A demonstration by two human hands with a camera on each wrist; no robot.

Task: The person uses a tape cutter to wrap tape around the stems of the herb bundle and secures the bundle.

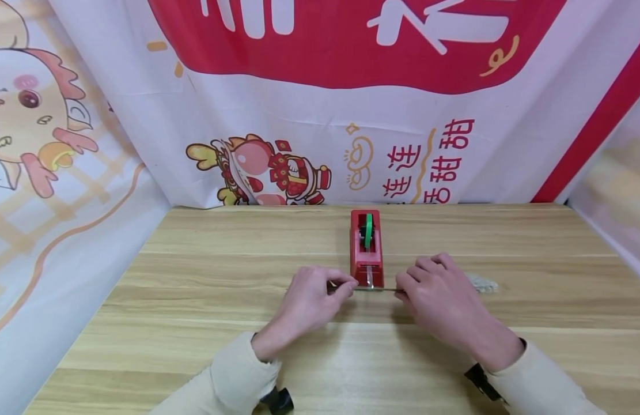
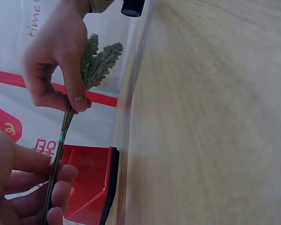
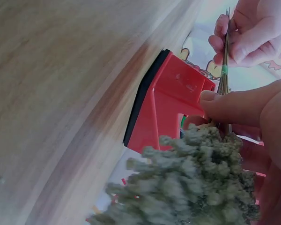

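Note:
A bunch of dried flowers [image 3: 187,173], with fluffy grey-green heads and thin brown stems [image 2: 52,183], is stretched crosswise between both hands. My left hand [image 1: 314,297] pinches the lower stems between thumb and fingers. Close below the flower heads, my right hand [image 1: 444,300] grips the stems. Between the hands a narrow green band [image 3: 224,69] circles the stems. Just beyond them stands a red tape dispenser [image 1: 368,258] with a green tape roll [image 1: 368,230]. The stems pass right at its front edge, where a strip of clear tape shows. In the head view my right hand hides part of the bunch.
The wood-grain table [image 1: 211,276] extends on both sides of the dispenser. A printed white and red curtain [image 1: 299,104] hangs along its back edge. Black wrist straps with a camera [image 1: 278,400] sit at the pale sleeves [image 1: 242,369].

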